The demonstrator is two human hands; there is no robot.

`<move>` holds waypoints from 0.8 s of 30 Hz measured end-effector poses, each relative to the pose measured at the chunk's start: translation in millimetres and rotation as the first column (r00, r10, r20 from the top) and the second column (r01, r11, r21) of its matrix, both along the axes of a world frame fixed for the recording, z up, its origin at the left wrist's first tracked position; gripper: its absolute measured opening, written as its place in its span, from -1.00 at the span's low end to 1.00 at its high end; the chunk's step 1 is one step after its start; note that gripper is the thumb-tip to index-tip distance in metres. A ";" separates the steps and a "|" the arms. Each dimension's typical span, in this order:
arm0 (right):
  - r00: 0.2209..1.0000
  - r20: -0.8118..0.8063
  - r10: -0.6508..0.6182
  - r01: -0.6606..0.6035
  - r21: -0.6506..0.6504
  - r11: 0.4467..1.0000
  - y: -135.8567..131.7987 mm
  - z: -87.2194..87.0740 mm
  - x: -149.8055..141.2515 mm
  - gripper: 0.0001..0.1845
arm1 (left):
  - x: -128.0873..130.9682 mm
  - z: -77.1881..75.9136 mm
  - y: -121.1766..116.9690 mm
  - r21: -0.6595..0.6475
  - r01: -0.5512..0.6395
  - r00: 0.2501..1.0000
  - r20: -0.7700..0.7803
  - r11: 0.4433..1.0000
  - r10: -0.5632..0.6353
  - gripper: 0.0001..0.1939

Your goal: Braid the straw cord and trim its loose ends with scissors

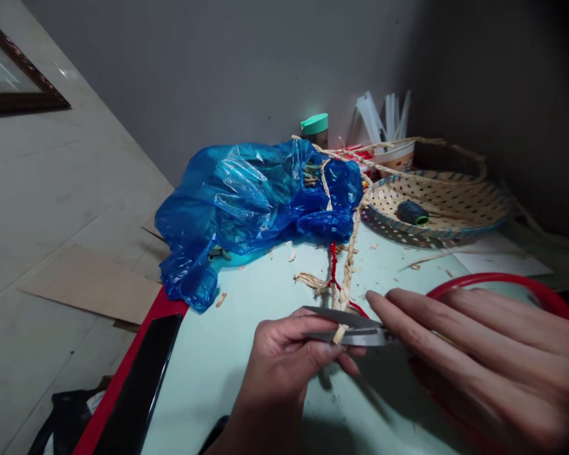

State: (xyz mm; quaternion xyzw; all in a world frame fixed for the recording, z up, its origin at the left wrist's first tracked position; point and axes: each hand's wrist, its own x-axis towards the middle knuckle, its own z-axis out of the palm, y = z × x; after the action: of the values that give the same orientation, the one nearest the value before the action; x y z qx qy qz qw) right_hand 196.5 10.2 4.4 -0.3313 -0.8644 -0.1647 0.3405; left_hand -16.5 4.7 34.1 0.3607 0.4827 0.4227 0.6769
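My left hand [284, 354] pinches the near end of a braided straw cord [349, 265] that runs back across the pale table [246, 328] toward the blue plastic bag [251, 202]. My right hand [478, 354] holds a pair of scissors [346, 325], its fingers stretched along them. The blades are open around the cord's end, just by my left fingertips. A red string [332, 265] lies beside the cord.
A woven tray [446, 202] with a dark thread spool [412, 213] sits at the back right, and a red hoop [502, 281] lies by my right hand. A cup of white sticks [393, 151] and a green-capped jar [314, 128] stand at the wall. Straw scraps litter the table.
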 end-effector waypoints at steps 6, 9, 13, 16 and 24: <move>0.996 0.093 -0.013 0.012 0.010 1.000 -3.7 -5.9 3.8 -0.32 | 0.0 0.0 0.5 0.041 0.000 0.999 0.037 0.999 -0.001 -0.91; 0.997 0.073 -0.016 0.015 0.011 1.000 -6.2 -7.3 4.3 -0.35 | 1.1 0.7 0.8 0.031 -0.007 0.998 0.056 0.999 0.005 -0.91; 0.999 0.054 0.003 -0.003 -0.001 1.000 -8.1 -7.3 3.9 -0.40 | 2.1 0.8 1.2 0.025 0.001 0.998 0.071 1.000 -0.003 -0.92; 0.998 0.062 0.012 -0.013 0.015 1.000 -7.4 -3.7 2.6 -0.48 | 2.8 0.6 1.2 0.004 -0.001 0.995 0.098 1.000 0.001 -0.94; 0.997 0.079 0.008 -0.009 0.021 1.000 -6.7 -3.3 -2.7 -0.46 | -0.4 -4.3 3.5 0.003 -0.009 0.980 0.201 1.000 0.009 -0.86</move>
State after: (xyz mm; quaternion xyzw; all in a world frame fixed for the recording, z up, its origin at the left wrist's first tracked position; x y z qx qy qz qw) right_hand 193.8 3.6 1.1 -0.3172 -0.8766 -0.1854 0.3106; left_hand -16.9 8.2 29.8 0.3152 0.4126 0.4609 0.7197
